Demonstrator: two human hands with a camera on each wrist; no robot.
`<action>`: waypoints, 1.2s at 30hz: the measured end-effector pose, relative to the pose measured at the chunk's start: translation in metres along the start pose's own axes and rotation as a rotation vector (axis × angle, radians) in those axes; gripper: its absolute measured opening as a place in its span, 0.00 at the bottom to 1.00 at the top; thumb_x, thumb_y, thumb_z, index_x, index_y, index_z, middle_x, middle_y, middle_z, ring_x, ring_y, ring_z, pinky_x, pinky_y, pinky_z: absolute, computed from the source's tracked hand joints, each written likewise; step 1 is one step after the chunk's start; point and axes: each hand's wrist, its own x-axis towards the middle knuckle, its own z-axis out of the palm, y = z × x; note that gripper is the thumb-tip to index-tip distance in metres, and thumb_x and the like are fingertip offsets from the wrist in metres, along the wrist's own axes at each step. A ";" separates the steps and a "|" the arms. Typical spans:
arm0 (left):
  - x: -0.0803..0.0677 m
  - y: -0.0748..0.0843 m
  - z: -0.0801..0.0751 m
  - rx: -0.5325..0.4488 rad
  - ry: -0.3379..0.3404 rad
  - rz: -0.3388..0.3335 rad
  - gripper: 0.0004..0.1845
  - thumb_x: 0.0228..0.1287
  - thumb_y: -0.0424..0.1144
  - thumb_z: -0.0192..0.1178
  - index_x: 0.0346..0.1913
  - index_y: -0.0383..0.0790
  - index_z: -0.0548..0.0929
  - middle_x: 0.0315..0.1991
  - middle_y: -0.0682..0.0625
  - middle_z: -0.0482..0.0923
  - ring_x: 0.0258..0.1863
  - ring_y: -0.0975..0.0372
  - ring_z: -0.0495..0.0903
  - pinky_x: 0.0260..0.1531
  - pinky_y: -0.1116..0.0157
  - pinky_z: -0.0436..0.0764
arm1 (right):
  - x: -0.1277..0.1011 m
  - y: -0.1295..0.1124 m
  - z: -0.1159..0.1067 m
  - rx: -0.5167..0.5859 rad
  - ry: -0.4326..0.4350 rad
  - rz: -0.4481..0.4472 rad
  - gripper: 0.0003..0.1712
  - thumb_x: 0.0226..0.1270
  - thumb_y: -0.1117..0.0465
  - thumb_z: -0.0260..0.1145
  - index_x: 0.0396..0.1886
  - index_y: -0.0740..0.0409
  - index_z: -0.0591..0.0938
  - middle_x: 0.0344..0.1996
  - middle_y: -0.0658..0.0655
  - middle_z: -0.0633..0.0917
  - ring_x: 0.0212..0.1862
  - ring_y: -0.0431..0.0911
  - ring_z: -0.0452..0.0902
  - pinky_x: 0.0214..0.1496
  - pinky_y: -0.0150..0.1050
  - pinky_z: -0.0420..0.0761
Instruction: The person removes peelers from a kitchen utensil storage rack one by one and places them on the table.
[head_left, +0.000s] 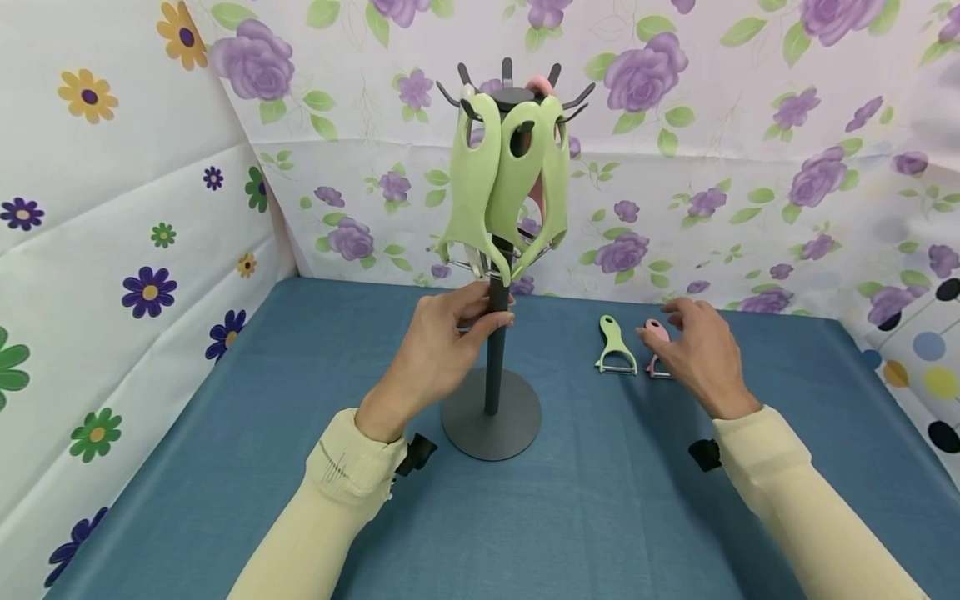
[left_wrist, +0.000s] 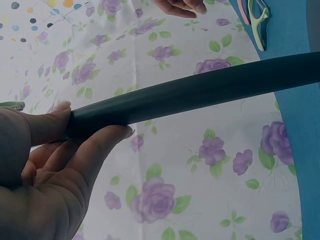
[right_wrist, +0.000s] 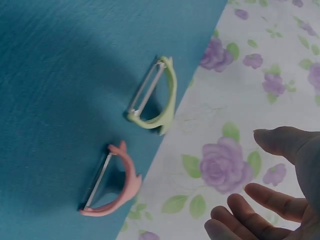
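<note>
My left hand (head_left: 431, 350) grips the dark post (head_left: 493, 375) of an upright stand, thumb on one side and fingers on the other in the left wrist view. Several green peelers (head_left: 472, 179) hang from hooks at its top, partly covering a pink one and a white one behind them. On the right, my right hand (head_left: 701, 354) hovers over a pink peeler (right_wrist: 131, 182), overlapping part of it in the head view. Its thumb and fingers are apart, with nothing between them. Left of it, a green peeler (head_left: 612, 340) lies on the table.
The stand's round base (head_left: 517, 433) rests on a blue tablecloth (head_left: 585, 517). Bare hooks (head_left: 507, 71) stick out at the back of its top. A flower-printed backdrop (head_left: 360, 167) rises behind the table, with another patterned sheet (head_left: 97, 208) at the left.
</note>
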 end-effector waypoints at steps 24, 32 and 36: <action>0.000 0.001 0.000 -0.008 -0.006 -0.026 0.14 0.74 0.37 0.62 0.58 0.40 0.84 0.50 0.45 0.89 0.51 0.58 0.89 0.56 0.58 0.86 | -0.003 -0.046 -0.028 -0.003 0.003 -0.122 0.31 0.68 0.50 0.72 0.64 0.62 0.78 0.52 0.70 0.81 0.53 0.64 0.79 0.49 0.65 0.80; 0.000 0.000 0.001 -0.012 0.006 -0.020 0.13 0.74 0.38 0.62 0.57 0.41 0.84 0.49 0.46 0.90 0.50 0.59 0.89 0.55 0.58 0.87 | -0.005 -0.060 -0.035 0.072 0.050 -0.156 0.30 0.69 0.49 0.72 0.63 0.63 0.79 0.53 0.68 0.81 0.54 0.62 0.78 0.57 0.65 0.80; 0.000 0.000 0.002 -0.021 0.009 -0.023 0.14 0.74 0.37 0.62 0.58 0.41 0.84 0.49 0.46 0.90 0.50 0.59 0.89 0.55 0.59 0.87 | -0.006 -0.067 -0.037 0.117 0.101 -0.196 0.27 0.69 0.50 0.72 0.59 0.63 0.80 0.52 0.67 0.81 0.53 0.59 0.78 0.59 0.62 0.81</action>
